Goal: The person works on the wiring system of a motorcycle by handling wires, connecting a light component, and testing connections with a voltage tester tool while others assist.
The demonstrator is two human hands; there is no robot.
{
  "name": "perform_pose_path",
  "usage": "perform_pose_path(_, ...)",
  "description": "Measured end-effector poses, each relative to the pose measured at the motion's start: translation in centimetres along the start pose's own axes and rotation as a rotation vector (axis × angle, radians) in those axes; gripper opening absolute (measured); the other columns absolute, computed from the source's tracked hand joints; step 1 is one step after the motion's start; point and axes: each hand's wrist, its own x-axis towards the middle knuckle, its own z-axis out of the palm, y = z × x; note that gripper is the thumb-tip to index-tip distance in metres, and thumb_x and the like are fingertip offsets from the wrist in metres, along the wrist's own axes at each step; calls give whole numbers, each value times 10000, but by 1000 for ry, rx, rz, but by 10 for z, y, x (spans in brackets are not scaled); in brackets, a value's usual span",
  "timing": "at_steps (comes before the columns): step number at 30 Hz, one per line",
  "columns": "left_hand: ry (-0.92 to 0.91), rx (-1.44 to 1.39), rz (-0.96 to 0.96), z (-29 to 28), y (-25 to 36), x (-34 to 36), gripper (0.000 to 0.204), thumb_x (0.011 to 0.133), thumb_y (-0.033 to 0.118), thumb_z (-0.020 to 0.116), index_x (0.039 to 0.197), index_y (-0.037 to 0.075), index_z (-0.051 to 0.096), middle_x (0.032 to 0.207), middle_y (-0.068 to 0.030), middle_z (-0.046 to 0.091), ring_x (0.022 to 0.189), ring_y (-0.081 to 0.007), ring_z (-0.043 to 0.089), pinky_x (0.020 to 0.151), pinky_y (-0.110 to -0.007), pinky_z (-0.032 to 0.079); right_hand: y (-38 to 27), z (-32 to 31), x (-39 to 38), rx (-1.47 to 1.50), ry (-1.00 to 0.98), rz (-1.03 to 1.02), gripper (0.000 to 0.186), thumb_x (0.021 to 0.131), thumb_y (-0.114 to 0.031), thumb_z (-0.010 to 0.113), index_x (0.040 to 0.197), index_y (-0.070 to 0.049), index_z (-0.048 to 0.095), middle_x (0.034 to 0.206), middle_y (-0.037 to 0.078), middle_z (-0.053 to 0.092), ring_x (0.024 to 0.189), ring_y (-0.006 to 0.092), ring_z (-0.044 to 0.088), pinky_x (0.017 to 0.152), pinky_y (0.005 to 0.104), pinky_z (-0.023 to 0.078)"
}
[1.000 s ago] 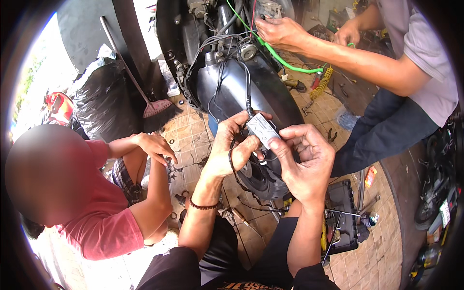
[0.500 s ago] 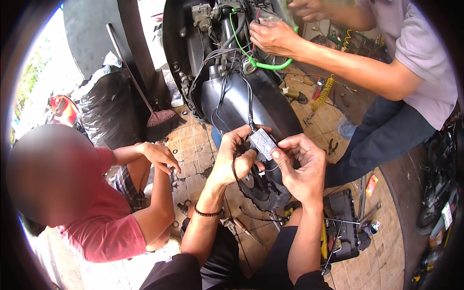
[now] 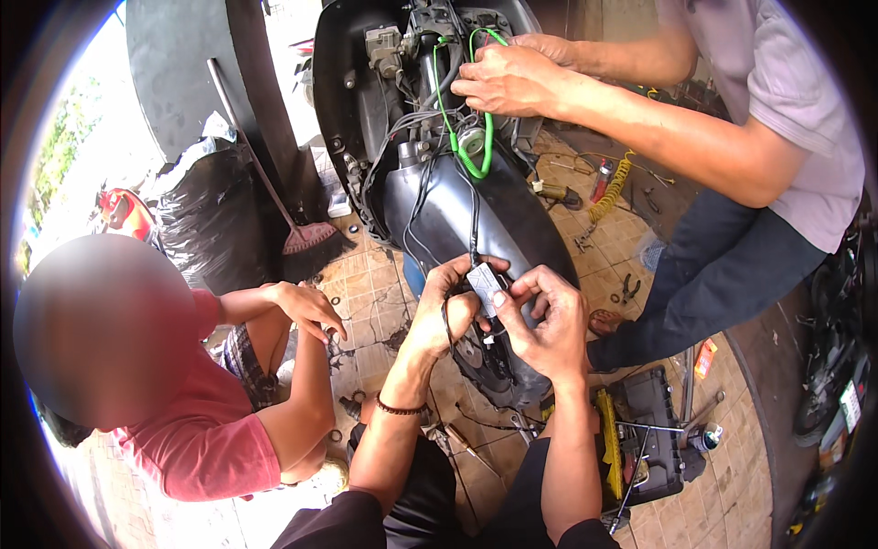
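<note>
Beige square floor tiles (image 3: 368,273) are seen around a glossy black curved mudguard (image 3: 514,224); near it, a grey rectangular module (image 3: 485,285) is gripped by fingers of left hand (image 3: 443,317) and right hand (image 3: 551,331).

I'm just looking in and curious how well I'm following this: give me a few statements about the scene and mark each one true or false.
1. The wearer's left hand and right hand hold a small grey box between them. True.
2. The small grey box is free of any wiring. False: a black cable runs up from its upper end.
3. A broom with a pink head stands beside a black plastic bag. True.
4. In the picture, the bag lies to the right of the broom's head. False: it is to the left.
5. A green cable loops down near the black fender. True.
</note>
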Motion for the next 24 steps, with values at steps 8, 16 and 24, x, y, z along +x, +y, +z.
perform_pose_path(8,-37,-19,2,-4,-6,1,487,830,-94,470,1256,-45,701,945,-94,747,715,-143,684,626,-265,585,9,18,-4,-199,147,-150,299,845,-267,840,733,-121,604,619,33,614,560,260,639,550,401,480)
perform_pose_path(16,-58,-15,7,-9,-9,0,486,843,-63,531,1306,-37,677,971,-105,765,789,-144,710,697,-264,576,9,22,-4,-189,178,-177,362,850,-295,828,673,-121,563,578,33,580,518,263,612,515,394,459)
perform_pose_path(24,-70,-9,11,-9,-9,0,495,838,-64,532,1310,-28,678,969,-97,760,789,-140,704,698,-264,573,7,21,-4,-178,176,-184,356,849,-243,821,666,-97,552,573,44,563,503,250,587,505,381,436)
